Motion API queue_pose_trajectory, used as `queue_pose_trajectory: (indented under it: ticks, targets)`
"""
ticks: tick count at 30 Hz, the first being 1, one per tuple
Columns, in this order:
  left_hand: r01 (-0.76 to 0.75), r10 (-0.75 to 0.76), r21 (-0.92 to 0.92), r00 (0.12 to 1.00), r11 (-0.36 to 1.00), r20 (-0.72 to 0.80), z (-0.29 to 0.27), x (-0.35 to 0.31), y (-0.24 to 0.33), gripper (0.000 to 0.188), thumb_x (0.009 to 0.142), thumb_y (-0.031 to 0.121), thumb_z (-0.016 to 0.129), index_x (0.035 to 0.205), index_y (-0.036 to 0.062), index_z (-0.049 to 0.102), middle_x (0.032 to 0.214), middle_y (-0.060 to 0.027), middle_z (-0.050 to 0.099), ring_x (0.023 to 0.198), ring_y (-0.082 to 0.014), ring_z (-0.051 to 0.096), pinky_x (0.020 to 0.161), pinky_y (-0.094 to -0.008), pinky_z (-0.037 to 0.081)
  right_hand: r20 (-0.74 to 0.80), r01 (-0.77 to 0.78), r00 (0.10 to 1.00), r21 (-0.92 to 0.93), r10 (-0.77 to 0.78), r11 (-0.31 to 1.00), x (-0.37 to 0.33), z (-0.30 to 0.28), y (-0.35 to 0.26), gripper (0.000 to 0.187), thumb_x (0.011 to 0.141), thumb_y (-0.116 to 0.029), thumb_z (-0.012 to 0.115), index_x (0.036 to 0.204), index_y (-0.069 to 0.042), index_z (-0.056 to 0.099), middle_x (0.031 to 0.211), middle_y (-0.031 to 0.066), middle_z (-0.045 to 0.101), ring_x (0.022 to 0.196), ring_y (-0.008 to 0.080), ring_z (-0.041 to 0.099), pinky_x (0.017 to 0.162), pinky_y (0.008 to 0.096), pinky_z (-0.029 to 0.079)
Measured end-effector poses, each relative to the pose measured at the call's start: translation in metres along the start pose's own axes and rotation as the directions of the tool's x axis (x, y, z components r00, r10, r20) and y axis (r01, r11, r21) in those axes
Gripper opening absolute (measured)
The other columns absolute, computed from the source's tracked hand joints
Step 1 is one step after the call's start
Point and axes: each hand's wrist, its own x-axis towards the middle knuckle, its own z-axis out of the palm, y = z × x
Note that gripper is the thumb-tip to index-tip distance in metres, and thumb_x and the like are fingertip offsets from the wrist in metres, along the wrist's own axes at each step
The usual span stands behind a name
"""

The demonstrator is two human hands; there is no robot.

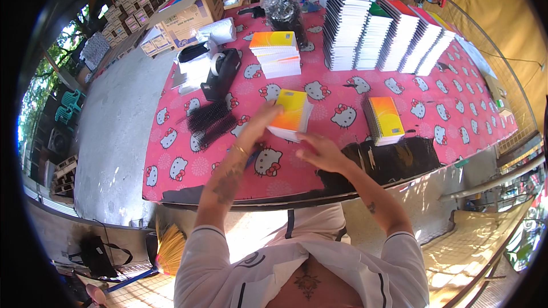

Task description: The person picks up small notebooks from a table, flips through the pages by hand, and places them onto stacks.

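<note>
Though patchy, pink tablecloth point(308, 179), grey floor point(114, 137)

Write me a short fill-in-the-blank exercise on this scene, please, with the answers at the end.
1. The left hand is at the left side of a ____ and orange pile.
2. The loose coils left of that pile are ____.
3. The right hand has a spiral-bound stack to its ____.
4. The cloth with printed cat faces has a ____ background.

Missing words: yellow; black; right; pink.
</note>
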Motion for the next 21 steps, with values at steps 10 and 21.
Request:
queue_pose_trajectory:
  ticks: [10,21]
  targets:
    - [-0.523,0.655,0.806,0.717,0.277,0.240,0.028,-0.040,0.039,0.027,0.084,0.016,0.073,0.108,0.0022,0.070,0.106,-0.0129,0.072,0.093,-0.0331,0.069,0.082,-0.0432,0.057,0.007,0.183,0.983,-0.151,-0.184,0.971,0.032,0.039,-0.003,0.057,0.091,-0.039,0.067,0.138,-0.009,0.054,0.138,0.0182,0.057,0.128,0.0352,0.054,0.108,0.0503,0.040]
    - [-0.518,0.681,0.756,0.720,0.400,0.133,0.017,-0.034,0.051,0.021,0.090,0.016,0.066,0.109,0.0078,0.072,0.095,-0.0174,0.072,0.076,-0.0356,0.070,0.069,-0.0454,0.056,-0.519,-0.140,0.834,0.129,0.187,0.982,0.039,-0.005,0.027,0.039,0.089,-0.008,0.067,0.127,-0.004,0.063,0.112,0.0170,0.065,0.105,0.0295,0.065,0.083,0.0348,0.051]
